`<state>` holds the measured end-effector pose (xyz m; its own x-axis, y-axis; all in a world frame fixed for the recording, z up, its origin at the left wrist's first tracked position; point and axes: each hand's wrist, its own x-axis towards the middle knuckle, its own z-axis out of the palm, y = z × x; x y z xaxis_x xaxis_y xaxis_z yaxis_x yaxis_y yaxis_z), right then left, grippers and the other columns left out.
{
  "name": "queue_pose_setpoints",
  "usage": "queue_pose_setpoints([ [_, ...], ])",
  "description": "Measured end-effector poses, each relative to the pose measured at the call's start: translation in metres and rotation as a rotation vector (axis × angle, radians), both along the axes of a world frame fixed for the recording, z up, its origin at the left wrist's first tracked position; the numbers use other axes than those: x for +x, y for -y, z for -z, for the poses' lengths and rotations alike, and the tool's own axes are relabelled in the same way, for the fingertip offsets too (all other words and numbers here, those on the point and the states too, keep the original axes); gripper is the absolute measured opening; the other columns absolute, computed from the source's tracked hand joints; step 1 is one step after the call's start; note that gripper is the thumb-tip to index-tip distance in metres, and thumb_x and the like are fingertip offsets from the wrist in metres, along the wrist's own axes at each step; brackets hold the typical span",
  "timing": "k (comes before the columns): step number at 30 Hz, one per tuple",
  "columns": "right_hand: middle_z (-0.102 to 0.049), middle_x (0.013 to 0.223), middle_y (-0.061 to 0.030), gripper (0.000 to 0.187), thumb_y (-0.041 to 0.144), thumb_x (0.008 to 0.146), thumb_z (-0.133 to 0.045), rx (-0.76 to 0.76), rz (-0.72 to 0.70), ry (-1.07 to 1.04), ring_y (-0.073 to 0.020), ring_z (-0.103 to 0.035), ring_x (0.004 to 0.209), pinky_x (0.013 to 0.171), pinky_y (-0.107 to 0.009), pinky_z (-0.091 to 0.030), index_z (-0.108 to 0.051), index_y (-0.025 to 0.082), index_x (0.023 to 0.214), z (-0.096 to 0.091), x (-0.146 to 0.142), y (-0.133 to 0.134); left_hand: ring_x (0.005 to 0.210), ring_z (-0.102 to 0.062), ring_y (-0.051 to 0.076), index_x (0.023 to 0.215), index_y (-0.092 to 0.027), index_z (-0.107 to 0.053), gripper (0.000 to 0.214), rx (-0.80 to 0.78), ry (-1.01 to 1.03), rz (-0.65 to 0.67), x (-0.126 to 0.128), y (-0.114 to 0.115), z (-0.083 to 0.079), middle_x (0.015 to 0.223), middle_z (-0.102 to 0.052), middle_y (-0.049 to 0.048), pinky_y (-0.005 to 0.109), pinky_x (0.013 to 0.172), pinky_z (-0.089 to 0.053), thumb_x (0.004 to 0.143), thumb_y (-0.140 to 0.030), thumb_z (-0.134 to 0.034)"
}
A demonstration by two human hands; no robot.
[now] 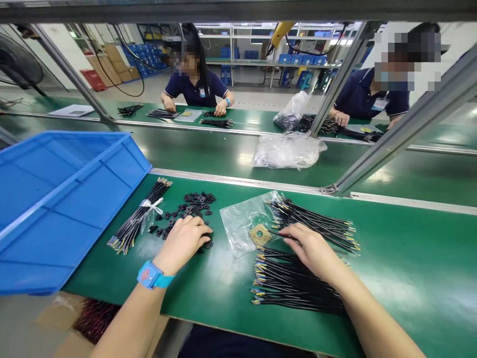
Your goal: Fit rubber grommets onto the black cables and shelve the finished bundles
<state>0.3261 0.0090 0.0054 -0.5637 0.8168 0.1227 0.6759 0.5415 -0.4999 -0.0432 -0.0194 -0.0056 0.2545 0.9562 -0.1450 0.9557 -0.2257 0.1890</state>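
My left hand (185, 240) rests knuckles-up on a scatter of small black plastic parts (194, 205), its fingers curled over some of them; what they grip is hidden. A blue wristband sits on that wrist. My right hand (311, 246) pinches a thin black cable (278, 232) by its end, beside a tan square pad (260, 234) lying on a clear plastic bag (240, 226). Loose black cables with coloured tips (320, 223) fan out behind the right hand. Another pile of cables (290, 286) lies below it. A tied cable bundle (139, 216) lies to the left.
A big blue bin (63, 199) tilts at the left of the green bench (391, 278). A slanted metal strut (395, 134) rises at the right. Clear bags (286, 149) lie on the middle belt. Two people work across the line. A cardboard box (70, 323) is below left.
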Motion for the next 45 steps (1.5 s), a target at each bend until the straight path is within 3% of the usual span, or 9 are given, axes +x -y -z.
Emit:
queue_pose_setpoints([
  [6, -0.069, 0.099, -0.0052, 0.024, 0.014, 0.099, -0.054, 0.042, 0.099, 0.166, -0.0192, -0.07, 0.092, 0.084, -0.03, -0.058, -0.069, 0.023, 0.116, 0.02, -0.007, 0.0, 0.097, -0.071, 0.028, 0.104, -0.021, -0.08, 0.043, -0.084, 0.148, 0.01, -0.003, -0.009, 0.014, 0.113, -0.073, 0.013, 0.039, 0.086, -0.054, 0.098, -0.03, -0.038],
  [12, -0.067, 0.096, -0.0025, 0.024, 0.014, 0.099, -0.056, -0.049, 0.077, 0.392, -0.0164, -0.068, 0.088, 0.076, -0.024, -0.053, -0.07, 0.026, 0.114, 0.017, -0.011, 0.003, 0.094, -0.07, 0.031, 0.09, -0.024, -0.078, 0.042, -0.061, 0.135, 0.096, -0.006, -0.017, 0.014, 0.109, -0.073, 0.0127, 0.042, 0.084, -0.056, 0.094, -0.038, -0.039],
  [17, -0.07, 0.1, -0.005, 0.022, 0.016, 0.103, -0.053, -0.051, 0.059, 0.467, -0.0177, -0.069, 0.093, 0.076, -0.024, -0.052, -0.07, 0.023, 0.113, 0.015, -0.012, 0.005, 0.098, -0.071, 0.032, 0.101, -0.024, -0.076, 0.045, 0.135, 0.343, -0.039, 0.006, -0.015, -0.009, 0.11, -0.077, 0.0106, 0.044, 0.092, -0.055, 0.097, -0.056, -0.044],
  [21, -0.072, 0.104, -0.0067, 0.023, 0.014, 0.103, -0.051, -0.03, 0.048, 0.49, -0.0195, -0.07, 0.098, 0.079, -0.026, -0.054, -0.071, 0.021, 0.112, 0.017, -0.01, 0.005, 0.091, -0.073, 0.025, 0.106, -0.027, -0.075, 0.031, 0.178, 0.704, -0.203, 0.041, -0.021, -0.032, 0.107, -0.078, 0.0046, 0.036, 0.089, -0.057, 0.093, -0.052, -0.063],
  [23, -0.073, 0.102, -0.0065, 0.023, 0.014, 0.102, -0.052, -0.014, 0.059, 0.453, -0.0191, -0.071, 0.096, 0.079, -0.026, -0.056, -0.072, 0.021, 0.112, 0.014, -0.008, 0.005, 0.088, -0.074, 0.023, 0.105, -0.025, -0.075, 0.031, 0.103, 0.958, -0.277, 0.061, -0.026, -0.032, 0.101, -0.079, 0.0049, 0.034, 0.085, -0.059, 0.089, -0.051, -0.07],
  [26, -0.073, 0.102, -0.0061, 0.025, 0.016, 0.103, -0.051, 0.068, 0.085, 0.21, -0.0169, -0.072, 0.093, 0.083, -0.027, -0.059, -0.07, 0.02, 0.119, 0.0, -0.008, 0.006, 0.084, -0.075, 0.021, 0.099, -0.021, -0.076, 0.037, -0.094, 1.35, -0.401, 0.083, -0.033, -0.017, 0.091, -0.079, 0.005, 0.028, 0.078, -0.06, 0.079, -0.052, -0.082],
  [31, -0.068, 0.097, -0.0044, 0.029, 0.012, 0.101, -0.055, 0.339, 0.134, -0.141, -0.0124, -0.07, 0.085, 0.077, -0.024, -0.061, -0.068, 0.022, 0.125, -0.025, -0.022, 0.015, 0.085, -0.076, 0.016, 0.091, -0.02, -0.079, 0.044, -0.423, 1.767, -0.628, 0.095, -0.031, 0.007, 0.089, -0.076, 0.0016, 0.019, 0.07, -0.059, 0.06, -0.044, -0.098],
  [36, -0.063, 0.091, -0.0025, 0.043, 0.004, 0.095, -0.06, 0.499, 0.137, -0.161, -0.0103, -0.064, 0.072, 0.065, -0.022, -0.058, -0.068, 0.026, 0.131, -0.02, -0.035, 0.028, 0.076, -0.075, 0.014, 0.088, -0.018, -0.081, 0.04, -0.64, 1.877, -0.662, 0.1, -0.021, 0.003, 0.083, -0.076, 0.003, 0.017, 0.066, -0.058, 0.059, -0.037, -0.1],
  [45, -0.065, 0.092, -0.004, 0.058, 0.001, 0.093, -0.06, 0.478, 0.087, -0.098, -0.0119, -0.066, 0.071, 0.063, -0.024, -0.059, -0.062, 0.029, 0.143, -0.014, -0.031, 0.035, 0.069, -0.073, 0.013, 0.086, -0.019, -0.081, 0.037, -0.746, 1.87, -0.632, 0.101, -0.018, -0.005, 0.075, -0.076, 0.0017, 0.016, 0.063, -0.057, 0.059, -0.036, -0.099],
])
